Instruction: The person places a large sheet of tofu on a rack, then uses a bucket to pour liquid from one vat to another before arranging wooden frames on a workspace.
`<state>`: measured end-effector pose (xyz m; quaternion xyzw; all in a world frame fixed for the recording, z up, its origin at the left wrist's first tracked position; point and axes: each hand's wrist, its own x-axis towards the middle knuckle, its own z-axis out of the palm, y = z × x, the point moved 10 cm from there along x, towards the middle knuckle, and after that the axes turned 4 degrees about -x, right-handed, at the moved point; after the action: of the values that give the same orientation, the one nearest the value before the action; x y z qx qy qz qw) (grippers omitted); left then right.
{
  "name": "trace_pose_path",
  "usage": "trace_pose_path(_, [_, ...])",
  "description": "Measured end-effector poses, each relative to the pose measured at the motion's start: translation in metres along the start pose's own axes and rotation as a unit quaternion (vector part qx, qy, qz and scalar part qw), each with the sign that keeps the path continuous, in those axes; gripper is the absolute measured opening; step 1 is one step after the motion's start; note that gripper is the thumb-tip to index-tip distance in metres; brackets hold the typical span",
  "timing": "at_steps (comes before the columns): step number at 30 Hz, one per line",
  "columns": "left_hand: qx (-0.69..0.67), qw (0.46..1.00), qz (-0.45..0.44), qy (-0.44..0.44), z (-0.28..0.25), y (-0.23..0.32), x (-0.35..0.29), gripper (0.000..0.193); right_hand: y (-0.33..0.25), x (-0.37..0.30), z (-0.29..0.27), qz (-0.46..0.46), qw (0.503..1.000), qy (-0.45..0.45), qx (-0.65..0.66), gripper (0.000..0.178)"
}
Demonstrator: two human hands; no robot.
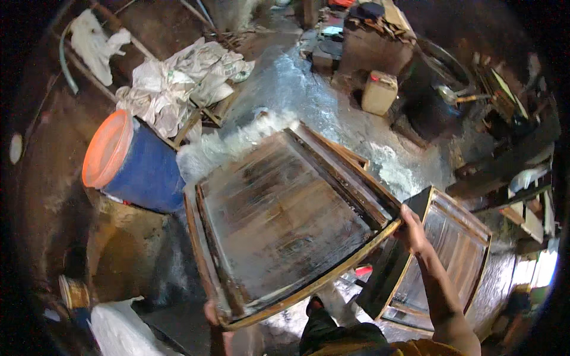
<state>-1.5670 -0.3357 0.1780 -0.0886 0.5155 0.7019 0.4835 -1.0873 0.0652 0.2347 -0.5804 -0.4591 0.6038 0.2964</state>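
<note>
A large wooden tray [291,213], worn and dark-stained with raised strips along its sides, is held tilted in front of my body. My right hand [411,231] grips its near right corner, the fingers mostly hidden under the edge. At the near left corner my left hand [212,313] is closed on the frame, with only part of it showing. Beneath my right forearm stands a similar wooden tray [454,255] on what looks like a dark-sided stack. White fluffy material [237,142] shows just beyond the held tray's far edge.
A blue barrel [145,169] with an orange rim stands at the left. White sacks [172,89] are heaped at the far left. Farther off are a yellowish jerrycan [379,93] and a dark round pot [436,110]. A white sack [127,329] lies near lower left.
</note>
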Motion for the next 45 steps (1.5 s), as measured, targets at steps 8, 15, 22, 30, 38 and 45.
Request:
trace_pose_path(8, [-0.108, 0.971, -0.207, -0.043, 0.111, -0.187, -0.047, 0.05, 0.099, 0.057, -0.085, -0.027, 0.973, 0.161, 0.165, 0.056])
trace_pose_path(15, [-0.161, 0.975, -0.142, -0.06, 0.14, -0.318, -0.049, 0.063, -0.007, -0.069, -0.07, -0.134, 0.989, 0.044, 0.042, 0.067])
trace_pose_path(22, [0.013, 0.994, -0.09, -0.059, 0.133, -0.341, -0.061, 0.091, 0.045, -0.208, -0.117, -0.177, 0.975, 0.042, -0.129, 0.055])
trace_pose_path(30, [0.428, 0.878, 0.077, 0.202, -0.052, -0.193, -0.023, 0.04, 0.093, -0.255, -0.123, -0.145, 0.986, 0.023, -0.079, 0.05])
trace_pose_path(38, [0.448, 0.834, 0.32, -0.048, 0.158, -0.022, 0.048, 0.035, 0.069, -0.178, -0.079, -0.144, 0.986, 0.035, -0.077, 0.055])
trace_pose_path(45, [0.699, 0.606, 0.37, -0.089, 0.31, 0.057, 0.243, 0.06, 0.151, -0.042, -0.024, 0.064, 0.989, 0.103, 0.082, 0.075])
